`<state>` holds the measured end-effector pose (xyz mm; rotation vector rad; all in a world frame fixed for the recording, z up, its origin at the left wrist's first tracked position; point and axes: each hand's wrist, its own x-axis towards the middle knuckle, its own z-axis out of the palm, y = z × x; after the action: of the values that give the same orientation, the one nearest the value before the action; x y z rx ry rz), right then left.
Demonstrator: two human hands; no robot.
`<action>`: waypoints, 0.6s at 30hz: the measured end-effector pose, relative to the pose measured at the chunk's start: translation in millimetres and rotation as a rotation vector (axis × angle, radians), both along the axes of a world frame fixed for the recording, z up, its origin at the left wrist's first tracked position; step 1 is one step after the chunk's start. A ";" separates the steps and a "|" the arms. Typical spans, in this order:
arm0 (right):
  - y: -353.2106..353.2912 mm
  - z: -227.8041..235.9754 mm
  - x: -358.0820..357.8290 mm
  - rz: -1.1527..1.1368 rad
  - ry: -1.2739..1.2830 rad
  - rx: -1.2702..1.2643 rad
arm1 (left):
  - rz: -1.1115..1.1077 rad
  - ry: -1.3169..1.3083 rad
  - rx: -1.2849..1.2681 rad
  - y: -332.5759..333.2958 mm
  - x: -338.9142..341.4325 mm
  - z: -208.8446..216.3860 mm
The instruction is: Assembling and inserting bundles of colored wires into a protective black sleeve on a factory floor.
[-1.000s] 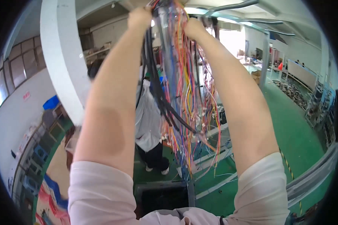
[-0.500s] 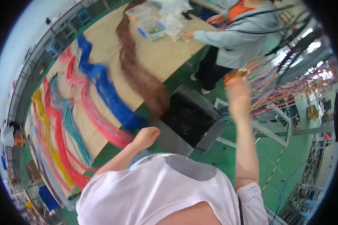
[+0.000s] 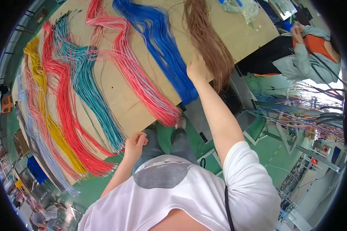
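Wires lie laid out by colour on the surface (image 3: pixel 115 104), no bundle lifted clear; what's left doesn't show. Left side: yellow bundle (image 3: pixel 46 102), red bundle (image 3: pixel 65 111), teal bundle (image 3: pixel 90 92). Left hand (image 3: pixel 135 146) is near teal's lower end, fingers curled, nothing visible in them. Then pink bundle (image 3: pixel 137 82), then blue bundle (image 3: pixel 169 54), long axis upper left to lower right, near end at the edge. Right hand (image 3: pixel 197 69) is between blue and brown bundle (image 3: pixel 210 42); can't tell if its fingers grip strands. Brown runs steeper, same slant, near end past the edge.
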<state>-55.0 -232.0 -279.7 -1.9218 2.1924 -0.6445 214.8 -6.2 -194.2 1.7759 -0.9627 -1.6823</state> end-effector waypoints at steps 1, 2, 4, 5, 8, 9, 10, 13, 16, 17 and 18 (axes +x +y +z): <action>-3.4 -2.0 13.1 -0.005 0.175 -0.028 | 0.008 0.014 0.026 6.1 7.9 -5.5; -3.2 -0.9 17.2 0.007 0.182 -0.008 | 0.014 0.029 0.051 11.0 13.9 -10.5; -6.7 12.5 9.1 -0.226 0.132 0.050 | 0.087 0.069 0.089 13.2 17.3 -15.7; -9.0 6.5 -1.5 -0.221 0.145 0.060 | 0.150 0.098 0.110 12.7 16.2 -17.6; -10.9 -4.9 -46.0 -0.404 0.337 -0.180 | 0.112 0.203 0.196 12.3 8.2 -17.8; -13.2 -2.5 -55.4 -0.310 0.308 -0.101 | 0.112 0.209 0.203 12.8 6.2 -21.5; -13.3 -1.3 -63.7 -0.219 0.277 -0.024 | 0.054 0.198 0.191 13.3 3.9 -26.2; -14.1 5.9 -77.5 -0.176 0.231 0.026 | -0.119 0.120 0.124 -0.2 -11.5 -35.6; -13.6 14.1 -96.9 -0.128 0.105 0.071 | -0.334 0.020 -0.094 -48.5 -54.7 -32.3; -13.9 20.2 -100.9 -0.086 0.036 0.136 | -0.362 0.027 -0.239 -67.7 -78.7 -33.3; -14.8 25.0 -104.2 -0.042 -0.039 0.202 | -0.456 -0.076 -0.308 -94.5 -107.2 -24.3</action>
<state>-159.2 -246.8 -254.7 -1.7529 2.1867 -0.4431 107.5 -100.7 -218.5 1.4985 -1.6612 -1.6127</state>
